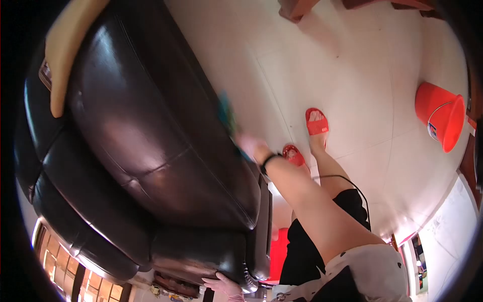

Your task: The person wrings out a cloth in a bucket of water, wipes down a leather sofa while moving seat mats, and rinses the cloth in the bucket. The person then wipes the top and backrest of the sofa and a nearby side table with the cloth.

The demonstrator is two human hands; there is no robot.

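My right hand (250, 145), smeared by motion, is at the front edge of a dark leather sofa (151, 110). It grips a blue-green cloth (226, 115), which lies against the sofa's front edge and is also blurred. A black band (270, 162) circles my right wrist. At the bottom of the view, my left hand (224, 286) rests on the sofa's armrest (201, 249) with its fingers spread and nothing in it.
A red bucket (438, 116) with a wire handle is on the pale tiled floor (352, 70) at the right. My feet wear red slippers (317, 122). Brown wooden furniture legs (298, 9) show at the top. A thin black cable (359, 191) hangs by my leg.
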